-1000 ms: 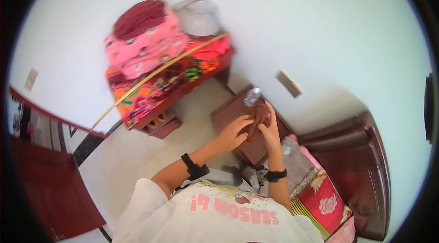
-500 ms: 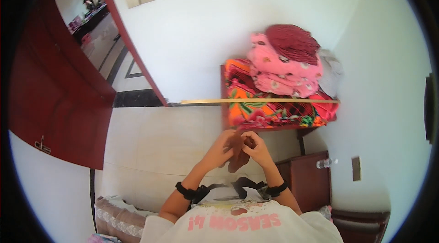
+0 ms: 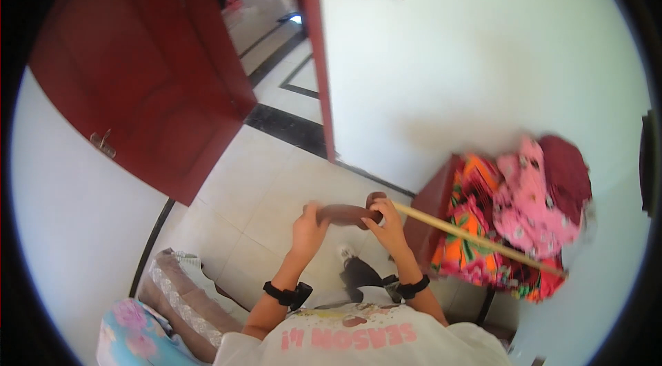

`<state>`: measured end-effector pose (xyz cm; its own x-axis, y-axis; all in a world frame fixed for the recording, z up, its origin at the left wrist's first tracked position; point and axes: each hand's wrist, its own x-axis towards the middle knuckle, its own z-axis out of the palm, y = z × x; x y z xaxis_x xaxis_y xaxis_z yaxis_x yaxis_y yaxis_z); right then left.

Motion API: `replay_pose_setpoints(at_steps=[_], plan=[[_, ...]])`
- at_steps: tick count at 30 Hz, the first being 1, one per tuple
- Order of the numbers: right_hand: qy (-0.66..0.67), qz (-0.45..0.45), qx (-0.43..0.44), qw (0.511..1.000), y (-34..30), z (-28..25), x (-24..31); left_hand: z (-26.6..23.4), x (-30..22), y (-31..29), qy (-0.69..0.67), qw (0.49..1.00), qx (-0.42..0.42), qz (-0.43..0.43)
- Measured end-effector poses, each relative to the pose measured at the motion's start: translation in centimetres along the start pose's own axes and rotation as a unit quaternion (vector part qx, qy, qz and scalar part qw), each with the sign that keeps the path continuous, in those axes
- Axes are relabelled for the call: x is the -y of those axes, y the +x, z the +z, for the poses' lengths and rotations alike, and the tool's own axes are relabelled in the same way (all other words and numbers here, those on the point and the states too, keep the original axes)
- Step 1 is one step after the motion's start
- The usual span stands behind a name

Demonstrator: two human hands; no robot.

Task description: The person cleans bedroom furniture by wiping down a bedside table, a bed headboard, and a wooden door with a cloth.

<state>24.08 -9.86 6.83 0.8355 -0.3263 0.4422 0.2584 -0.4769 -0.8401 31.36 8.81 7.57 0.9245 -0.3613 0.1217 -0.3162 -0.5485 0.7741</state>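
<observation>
In front of my body, a soft brown sock [image 3: 341,214] is drawn out level between my two hands. My left hand [image 3: 309,228] is closed on its left end. With thumb and fingers, my right hand [image 3: 387,228] pinches the other end, where the fabric folds up and over the fingers. Just beyond the right fingers, a thin wooden stick [image 3: 476,238] runs across the bedding to the right. The right hand hides where the stick's near end lies, so I cannot tell whether they touch.
A red-brown chest [image 3: 434,207] at the right bears colourful blankets [image 3: 476,242], a folded pink blanket [image 3: 527,207] and a dark red cloth [image 3: 565,176]. At the left a red door [image 3: 145,83] stands ajar. Brown-and-white bedding [image 3: 183,297] and a blue flowered cloth [image 3: 131,335] lie at the lower left.
The view has turned left, so the chest and bedding sit farther right. My hands have moved apart, and the sock, bunched and hanging before, is now stretched between them.
</observation>
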Motion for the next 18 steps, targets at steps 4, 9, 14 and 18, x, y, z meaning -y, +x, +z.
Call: replay_pose_setpoints(at_steps=[4, 9, 14, 18], plan=[[-0.018, 0.026, 0.040, 0.999, 7.8, 4.5, -2.7, -3.6, 1.9, 6.7, 0.021, 0.998, -0.055, 0.019], [-0.065, -0.015, 0.207, 0.976, 17.0, 15.2, -1.2, -11.6, 6.4, 10.7, -0.002, 0.985, -0.174, 0.002], [-0.046, -0.171, 0.313, 0.933, 23.1, 29.1, -1.2, -18.3, 16.5, 12.4, 0.020, 0.933, -0.356, -0.046], [-0.062, -0.172, 0.363, 0.914, 26.3, 39.3, -0.3, -26.0, 21.0, 14.9, 0.026, 0.915, -0.387, -0.107]])
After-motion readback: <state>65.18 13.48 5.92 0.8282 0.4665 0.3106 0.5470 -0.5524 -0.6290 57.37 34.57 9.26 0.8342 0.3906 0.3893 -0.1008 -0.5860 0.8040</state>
